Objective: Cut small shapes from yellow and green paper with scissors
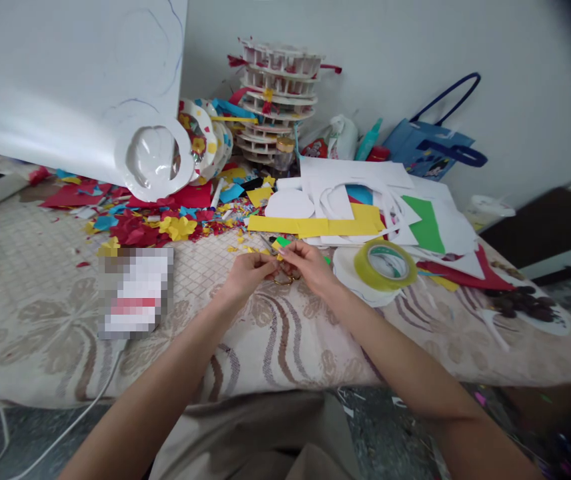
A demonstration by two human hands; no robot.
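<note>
Hands meet over bench [40,320]: left hand [248,270] and right hand [310,265], fingers pinched on small yellow-green paper scrap [280,244] with scissors [283,273] beneath. Trimming step, judged. Roll of clear tape [384,264] just right of fingers; next cut needs steady pinch.

Scissors [281,270]: small, gold-looking handle loops low between both hands, blades angled up-left, mostly hidden by fingers. Paper scrap [282,243]: tiny, yellow-green, pinched at the fingertips just above the scissors, over the patterned cloth near its middle.
</note>
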